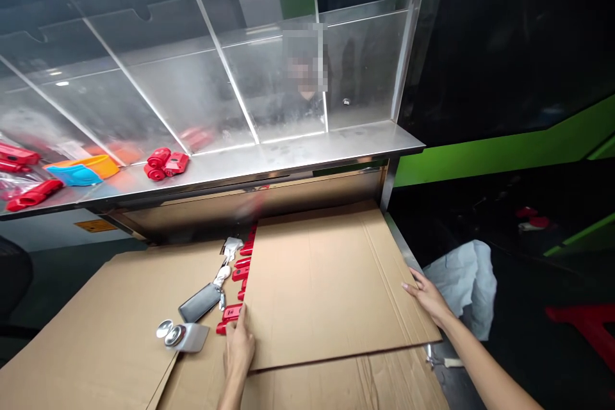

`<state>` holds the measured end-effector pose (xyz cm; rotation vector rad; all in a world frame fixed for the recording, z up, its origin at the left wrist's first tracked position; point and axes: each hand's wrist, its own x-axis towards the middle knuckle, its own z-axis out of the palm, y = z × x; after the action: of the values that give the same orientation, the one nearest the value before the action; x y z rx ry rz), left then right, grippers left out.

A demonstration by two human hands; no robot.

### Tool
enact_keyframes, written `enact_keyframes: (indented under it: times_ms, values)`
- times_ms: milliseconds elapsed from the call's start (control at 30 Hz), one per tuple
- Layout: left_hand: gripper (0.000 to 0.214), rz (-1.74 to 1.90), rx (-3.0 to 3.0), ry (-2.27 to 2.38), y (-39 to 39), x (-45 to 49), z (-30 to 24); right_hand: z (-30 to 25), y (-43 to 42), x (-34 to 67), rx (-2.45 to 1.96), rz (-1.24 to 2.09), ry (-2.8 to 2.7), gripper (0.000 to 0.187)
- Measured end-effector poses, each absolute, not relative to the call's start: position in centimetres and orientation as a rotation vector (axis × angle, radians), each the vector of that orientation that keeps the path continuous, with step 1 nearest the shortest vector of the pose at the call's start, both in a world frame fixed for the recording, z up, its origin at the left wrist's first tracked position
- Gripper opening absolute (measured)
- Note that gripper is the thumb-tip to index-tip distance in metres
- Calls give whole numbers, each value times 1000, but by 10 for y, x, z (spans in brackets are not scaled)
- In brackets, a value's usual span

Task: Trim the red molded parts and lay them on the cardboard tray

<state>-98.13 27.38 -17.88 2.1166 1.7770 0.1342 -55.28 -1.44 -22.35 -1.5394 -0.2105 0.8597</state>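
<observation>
On the table (402,245), we see a cardboard sheet (327,288); left hand (239,347) pinching its left edge, right hand (426,296) pinching its right edge. Red parts (232,312) poke out along the left side, near a lidded bottle (196,337).

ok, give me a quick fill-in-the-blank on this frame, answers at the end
1. The left hand and right hand touch opposite edges of a sheet made of ____.
2. The pieces poking out along its left edge are coloured ____.
3. On the metal shelf, the band next to the blue band is ____.

Missing words: cardboard; red; orange.
</observation>
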Motion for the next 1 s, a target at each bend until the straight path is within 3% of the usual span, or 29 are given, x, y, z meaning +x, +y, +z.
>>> enact_keyframes:
  times_ms: [433,700,1000]
  values:
    - [48,-24,2317,1892,259,-971,-160,-226,-14,-560,-1647,861,-226,101]
    - [48,-142,2451,1920,227,-972,-166,-234,-7,-572,-1696,854,-305,106]
    - [50,-248,2369,2002,209,-966,-174,-253,10,-577,-1933,683,-437,91]
